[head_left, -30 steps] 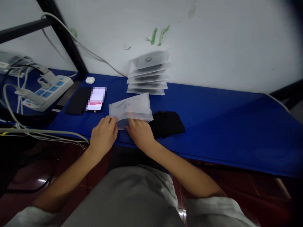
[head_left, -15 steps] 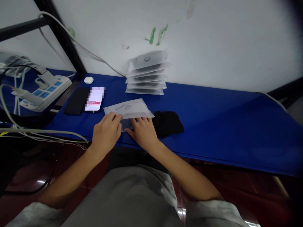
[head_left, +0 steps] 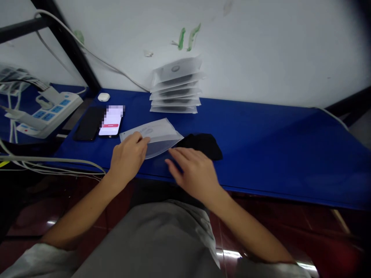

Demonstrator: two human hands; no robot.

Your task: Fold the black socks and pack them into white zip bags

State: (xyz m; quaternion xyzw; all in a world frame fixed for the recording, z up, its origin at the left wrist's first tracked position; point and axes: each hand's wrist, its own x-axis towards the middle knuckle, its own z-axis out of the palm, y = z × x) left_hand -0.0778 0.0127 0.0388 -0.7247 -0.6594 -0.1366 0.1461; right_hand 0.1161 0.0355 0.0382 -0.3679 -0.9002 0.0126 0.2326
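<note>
A translucent plastic bag with dark print lies on the blue table, its mouth gaping on the side facing me. My left hand pinches the bag's near left edge between thumb and fingers. Just right of the bag's mouth, my right hand is held with thumb and fingers apart and nothing in it. Its fingertips are beside a folded black cloth item, which lies partly behind them at the bag's right corner.
Several filled translucent bags are stacked against the wall. Two phones, one dark and one lit, lie left, with a white earbud case behind. A power strip and cables are at far left.
My right hand has come out of the bag's mouth and moved right, toward the black item. The mouth now gapes wider. My left hand still pinches the bag. The view has shifted slightly.
</note>
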